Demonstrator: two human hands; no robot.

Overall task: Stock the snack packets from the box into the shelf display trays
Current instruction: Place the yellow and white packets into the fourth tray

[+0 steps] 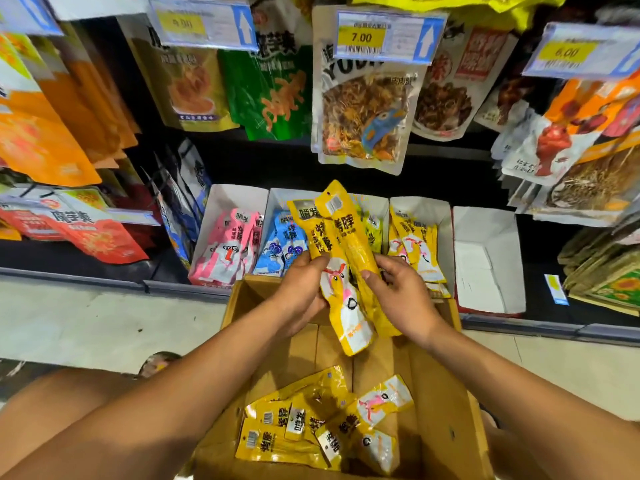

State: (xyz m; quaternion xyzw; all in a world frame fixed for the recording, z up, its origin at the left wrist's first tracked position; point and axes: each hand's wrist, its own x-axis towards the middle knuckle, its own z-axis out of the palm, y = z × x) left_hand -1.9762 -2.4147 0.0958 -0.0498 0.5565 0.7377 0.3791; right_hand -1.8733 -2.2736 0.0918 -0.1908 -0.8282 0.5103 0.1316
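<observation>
Fingers (310, 263) of our left hand (300, 292) and right hand (401, 293) curl round yellow packets (341, 237) above box (440, 393). Step: transfer to shelf. Next, we reckon: slot upright into yellow tray (445, 230).

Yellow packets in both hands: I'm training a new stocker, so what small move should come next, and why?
Probably carry the held yellow packets forward into the yellow-packet tray: the left hand and right hand grip them above the box, and that tray's packets show the same design.

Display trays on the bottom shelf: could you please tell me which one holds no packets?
The rightmost tray; the others hold pink packets, blue packets or yellow packets.
</observation>
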